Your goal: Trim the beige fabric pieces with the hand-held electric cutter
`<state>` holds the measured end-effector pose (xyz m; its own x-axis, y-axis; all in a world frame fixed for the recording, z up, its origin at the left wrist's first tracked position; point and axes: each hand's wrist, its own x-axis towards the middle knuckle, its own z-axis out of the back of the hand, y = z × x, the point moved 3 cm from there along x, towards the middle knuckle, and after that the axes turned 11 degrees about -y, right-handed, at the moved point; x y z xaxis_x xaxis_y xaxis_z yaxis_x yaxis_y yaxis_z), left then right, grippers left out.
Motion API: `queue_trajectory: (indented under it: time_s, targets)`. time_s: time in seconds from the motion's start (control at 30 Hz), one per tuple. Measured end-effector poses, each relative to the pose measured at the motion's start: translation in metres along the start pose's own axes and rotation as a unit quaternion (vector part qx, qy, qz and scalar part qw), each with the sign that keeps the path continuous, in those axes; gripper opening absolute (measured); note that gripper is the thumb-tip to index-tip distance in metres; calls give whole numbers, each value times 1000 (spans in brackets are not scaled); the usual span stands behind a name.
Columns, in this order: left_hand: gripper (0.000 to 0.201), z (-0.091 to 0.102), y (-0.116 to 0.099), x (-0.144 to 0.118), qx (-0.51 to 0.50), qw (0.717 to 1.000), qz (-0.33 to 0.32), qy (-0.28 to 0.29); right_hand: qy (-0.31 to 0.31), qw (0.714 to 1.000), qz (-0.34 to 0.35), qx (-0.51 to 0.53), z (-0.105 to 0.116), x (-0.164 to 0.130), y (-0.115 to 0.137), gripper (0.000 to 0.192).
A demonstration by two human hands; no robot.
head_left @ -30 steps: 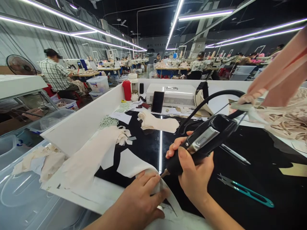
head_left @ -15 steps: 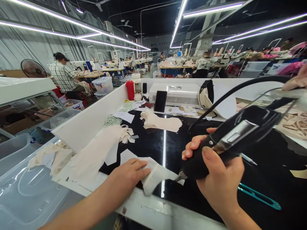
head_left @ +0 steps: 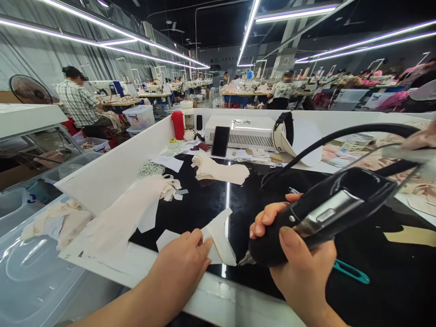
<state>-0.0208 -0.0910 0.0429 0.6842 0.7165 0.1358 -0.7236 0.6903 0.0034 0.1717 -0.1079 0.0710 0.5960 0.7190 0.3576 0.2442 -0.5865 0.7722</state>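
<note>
A black handheld cutting tool with a silver panel and a pointed metal tip [head_left: 316,215] is gripped firmly in the right hand [head_left: 301,268], the fingers being wrapped around its thick body and the thumb laid on top. The tip is aimed down and to the left, just beside the near right edge of a cream-coloured cut piece of fabric [head_left: 218,234]; whether tip and fabric touch cannot be told. A thick black cable [head_left: 340,134] is seen running from the tool's far end up and to the right.

The cream piece is lying on the glossy black worktop [head_left: 204,204] close to its near edge, and is pressed flat under the fingertips of the left hand [head_left: 182,263], whose fingers are held together and extended.

A teal-handled thread snip [head_left: 350,272] is lying just to the right of the right hand. A long strip of cream fabric [head_left: 122,218] is draped at the left, and a folded stack of cream pieces [head_left: 221,171] is placed further away, near a black phone [head_left: 220,141] that is leaned against a white box-shaped machine [head_left: 243,131].
</note>
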Motion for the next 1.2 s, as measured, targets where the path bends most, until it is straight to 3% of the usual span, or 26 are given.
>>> queue_trajectory:
  time_s: [0.27, 0.4, 0.5, 0.6, 0.73, 1.2]
  targets:
    - [15, -1, -5, -3, 14, 999, 13, 26, 6, 1000, 6, 6, -1, -5, -7, 38]
    - [12, -12, -7, -9, 54, 998, 2, -20, 16, 1000, 12, 3, -1, -6, -8, 39]
    - [23, -13, -13, -8, 82, 989, -66, -101, 14, 1000, 12, 0, 0, -4, -9, 38]
    - [20, -8, -23, -2, 2, 969, -169, -179, 14, 1000, 9, -2, 0, -4, -9, 39]
    - [22, -10, -30, 7, -85, 940, -246, -219, 14, 1000, 8, -3, 1, -4, -9, 39]
    - [20, -27, -9, 2, -133, 928, -232, -259, 24, 999, 21, -6, 2, -4, -6, 36]
